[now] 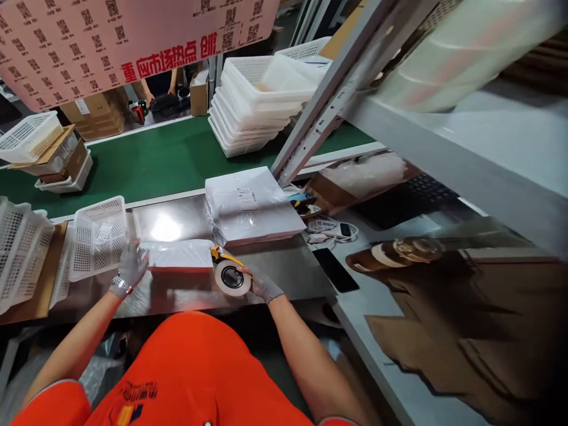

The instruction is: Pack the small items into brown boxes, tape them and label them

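A long white box [180, 255] in clear plastic wrap lies on the metal bench in front of me. My left hand [133, 264], in a thin grey glove, grips the box's left end. My right hand [262, 285], also gloved, is closed on the handle of a yellow-orange tape dispenser [232, 277] carrying a large roll of clear tape. The dispenser's head touches or nearly touches the box's right end. Behind them sits a larger white wrapped package [252, 204] with printing on top.
A white perforated basket [100, 236] leans beside my left hand, near more stacked baskets [22, 254]. Beyond runs a green conveyor belt [151, 157] bearing a basket stack [252, 106]. A metal post [326, 106], phone [335, 269] and brown bottle [394, 253] are at right.
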Demonstrator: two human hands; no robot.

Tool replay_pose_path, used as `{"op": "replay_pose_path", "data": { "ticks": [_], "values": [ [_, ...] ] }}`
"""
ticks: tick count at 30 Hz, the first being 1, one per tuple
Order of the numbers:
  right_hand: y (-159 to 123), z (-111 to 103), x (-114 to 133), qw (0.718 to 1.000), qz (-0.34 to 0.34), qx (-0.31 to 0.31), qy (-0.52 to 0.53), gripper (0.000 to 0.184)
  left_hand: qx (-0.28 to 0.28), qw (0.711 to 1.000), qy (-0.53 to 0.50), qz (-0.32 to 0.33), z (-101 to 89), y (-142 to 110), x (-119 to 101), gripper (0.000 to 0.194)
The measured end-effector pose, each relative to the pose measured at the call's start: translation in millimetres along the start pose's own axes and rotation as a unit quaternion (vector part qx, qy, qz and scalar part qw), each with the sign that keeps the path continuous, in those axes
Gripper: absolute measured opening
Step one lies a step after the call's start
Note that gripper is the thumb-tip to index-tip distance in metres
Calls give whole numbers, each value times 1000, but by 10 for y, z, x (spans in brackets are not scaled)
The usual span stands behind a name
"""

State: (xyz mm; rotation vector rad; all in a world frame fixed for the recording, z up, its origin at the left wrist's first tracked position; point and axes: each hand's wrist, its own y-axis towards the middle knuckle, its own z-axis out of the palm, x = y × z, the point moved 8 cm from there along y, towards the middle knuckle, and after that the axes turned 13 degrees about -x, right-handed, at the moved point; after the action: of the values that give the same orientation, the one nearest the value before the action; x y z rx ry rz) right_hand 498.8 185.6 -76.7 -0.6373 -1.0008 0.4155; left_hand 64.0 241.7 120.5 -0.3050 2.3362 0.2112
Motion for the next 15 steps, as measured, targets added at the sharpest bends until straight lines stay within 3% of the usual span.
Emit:
{"op": "replay_pose_path", "data": {
  "ticks": [1, 2, 3, 4, 5, 7, 10, 12, 15],
  "values": [
    [9, -10, 1, 1000, 0, -2, 0, 35, 43, 988, 50, 136, 122, 2, -274, 75],
    [15, -14, 7, 1000, 0, -3, 0, 32, 104, 954, 100, 263, 305, -41, -512, 88],
    [14, -13, 15, 1000, -2, -1, -2, 30, 169, 907, 143, 358, 504, -97, -673, 99],
    [5, -15, 20, 1000, -5, 0, -3, 31, 226, 866, 177, 409, 682, -121, -759, 105],
    [-16, -30, 20, 1000, -12, -3, -1, 34, 272, 836, 205, 431, 830, -110, -798, 106],
    [-112, -117, -38, 999, -29, -22, 13, 44, 319, 812, 247, 423, 1012, -13, -798, 99],
    [-398, -328, -353, 997, -41, -59, 34, 62, 324, 822, 260, 389, 1061, 66, -745, 98],
    [-610, -386, -654, 997, -42, -65, 17, 68, 312, 834, 258, 375, 1038, -16, -710, 100],
    [-759, -196, -920, 996, -72, -36, -28, 74, 280, 856, 279, 333, 1051, -289, -664, 101]
  ]
}}
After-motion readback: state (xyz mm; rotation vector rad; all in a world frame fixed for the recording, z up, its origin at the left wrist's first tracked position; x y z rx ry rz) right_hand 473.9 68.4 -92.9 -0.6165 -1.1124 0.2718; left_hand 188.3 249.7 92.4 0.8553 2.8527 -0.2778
